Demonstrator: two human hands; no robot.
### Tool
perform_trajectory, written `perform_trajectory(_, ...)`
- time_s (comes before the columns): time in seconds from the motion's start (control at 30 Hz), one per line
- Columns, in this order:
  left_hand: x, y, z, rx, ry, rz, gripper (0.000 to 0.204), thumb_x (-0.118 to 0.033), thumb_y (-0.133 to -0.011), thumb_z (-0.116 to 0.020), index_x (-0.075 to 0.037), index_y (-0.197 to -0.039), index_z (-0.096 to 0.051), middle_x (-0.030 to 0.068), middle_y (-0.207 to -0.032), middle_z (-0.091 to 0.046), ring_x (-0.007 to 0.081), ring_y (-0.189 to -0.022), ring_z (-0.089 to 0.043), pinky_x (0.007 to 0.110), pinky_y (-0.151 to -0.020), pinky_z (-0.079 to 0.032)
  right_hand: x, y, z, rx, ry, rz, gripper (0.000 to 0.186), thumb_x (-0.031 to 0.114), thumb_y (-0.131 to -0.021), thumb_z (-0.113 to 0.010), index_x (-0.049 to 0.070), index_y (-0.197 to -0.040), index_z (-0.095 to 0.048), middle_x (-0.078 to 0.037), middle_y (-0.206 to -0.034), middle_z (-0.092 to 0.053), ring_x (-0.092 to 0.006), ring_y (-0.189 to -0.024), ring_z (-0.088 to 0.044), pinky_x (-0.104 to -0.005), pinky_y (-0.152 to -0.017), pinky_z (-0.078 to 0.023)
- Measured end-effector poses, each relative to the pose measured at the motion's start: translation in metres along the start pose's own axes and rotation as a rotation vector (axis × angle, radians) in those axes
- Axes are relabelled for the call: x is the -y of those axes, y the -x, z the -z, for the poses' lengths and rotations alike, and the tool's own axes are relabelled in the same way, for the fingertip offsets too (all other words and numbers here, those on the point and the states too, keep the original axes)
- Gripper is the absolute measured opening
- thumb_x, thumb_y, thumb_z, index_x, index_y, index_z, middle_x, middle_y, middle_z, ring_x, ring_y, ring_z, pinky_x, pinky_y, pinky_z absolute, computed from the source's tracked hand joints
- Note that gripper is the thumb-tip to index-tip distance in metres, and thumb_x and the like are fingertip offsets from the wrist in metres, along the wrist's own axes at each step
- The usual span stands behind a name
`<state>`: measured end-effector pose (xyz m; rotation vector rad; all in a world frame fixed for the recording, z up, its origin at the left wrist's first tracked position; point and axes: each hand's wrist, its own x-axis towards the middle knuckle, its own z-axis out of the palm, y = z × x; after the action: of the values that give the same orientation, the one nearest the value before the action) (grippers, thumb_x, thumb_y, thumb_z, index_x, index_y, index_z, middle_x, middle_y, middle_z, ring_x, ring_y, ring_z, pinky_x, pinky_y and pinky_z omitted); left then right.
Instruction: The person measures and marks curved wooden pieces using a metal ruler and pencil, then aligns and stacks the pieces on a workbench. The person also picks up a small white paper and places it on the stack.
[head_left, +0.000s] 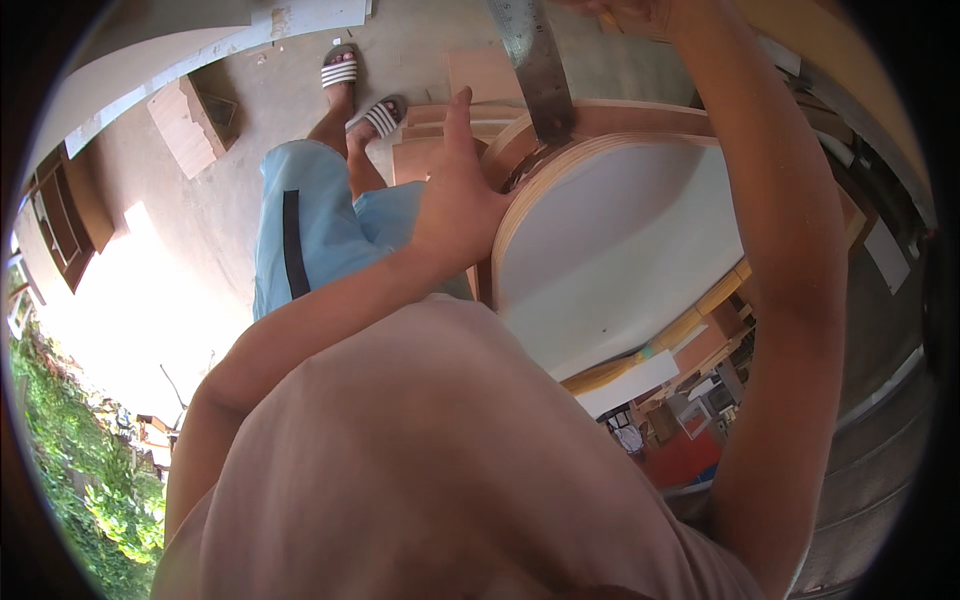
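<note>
Left hand (460,205), right hand (630,12); one curved panel (610,230), one metal ruler (540,75).
The panel lies before the torso, the ruler's end at its layered edge. Left grip: one digit raised, against that edge, closure hidden. Right grip: cut off above, closed round one yellow stick (607,17). Two striped sandals (340,70) (380,119).

Holds left hand (462,200) ahead of the torso (430,450) with one digit (459,120) extended, and right hand (648,12) farther ahead.
</note>
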<state>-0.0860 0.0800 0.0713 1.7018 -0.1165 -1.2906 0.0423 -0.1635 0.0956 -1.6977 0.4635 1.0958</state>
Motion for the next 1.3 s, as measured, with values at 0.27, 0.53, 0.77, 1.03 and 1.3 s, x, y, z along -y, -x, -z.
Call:
perform_trajectory(0.27, 0.004, 0.01, -0.006, -0.124, 0.013, 0.112, 0.076, -0.037, -0.081, -0.078, -0.003, -0.134, -0.035, 0.0218, -0.101, -0.065, 0.0374, -0.091, -0.067, 0.044, -0.078, -0.052, 0.043, -0.009, -0.037, -0.028, 0.448, 0.046, 0.013, 0.016, -0.086, -0.066, 0.003, -0.09, -0.068, -0.006, -0.062, -0.058, -0.0175, -0.054, -0.054, -0.0351, -0.051, -0.041)
perform_trajectory(0.53, 0.016, 0.013, -0.013, -0.163, -0.004, 0.055, 0.063, -0.038, -0.081, -0.078, -0.004, -0.12, -0.043, 0.0157, -0.082, -0.069, 0.0346, -0.08, -0.069, 0.044, -0.068, -0.052, 0.063, -0.016, -0.076, 0.016, 0.742, 0.168, 0.023, 0.02, -0.083, -0.066, 0.003, -0.098, -0.071, -0.021, -0.095, -0.071, -0.0317, -0.09, -0.067, -0.0402, -0.079, -0.049)
perform_trajectory(0.77, 0.02, 0.009, -0.012, -0.131, 0.049, 0.009, 0.052, -0.036, -0.082, -0.077, -0.005, -0.115, -0.052, 0.0132, -0.079, -0.067, 0.031, -0.075, -0.068, 0.042, -0.066, -0.052, 0.069, -0.039, -0.102, 0.296, 0.634, 0.28, 0.027, 0.019, -0.077, -0.07, 0.001, -0.097, -0.071, -0.021, -0.094, -0.072, -0.0331, -0.088, -0.068, -0.041, -0.077, -0.05)
perform_trajectory(1.03, 0.026, 0.005, -0.012, -0.068, 0.06, -0.034, 0.043, -0.036, -0.083, -0.076, -0.005, -0.11, -0.063, 0.0134, -0.077, -0.067, 0.0285, -0.073, -0.068, 0.039, -0.065, -0.051, 0.074, -0.03, -0.097, 0.339, 0.747, 0.408, 0.025, 0.01, -0.072, -0.065, 0.001, -0.093, -0.074, -0.022, -0.093, -0.072, -0.034, -0.086, -0.068, -0.0424, -0.077, -0.051)
perform_trajectory(1.3, 0.031, 0.004, -0.015, -0.103, 0.035, -0.005, 0.045, -0.034, -0.084, -0.074, 0.003, -0.108, -0.064, 0.0154, -0.077, -0.069, 0.0273, -0.074, -0.069, 0.038, -0.069, -0.053, 0.085, -0.028, -0.111, 0.335, 0.91, 0.296, 0.023, 0.005, -0.072, -0.059, -0.003, -0.088, -0.073, -0.024, -0.087, -0.071, -0.0339, -0.075, -0.068, -0.0441, -0.064, -0.052)
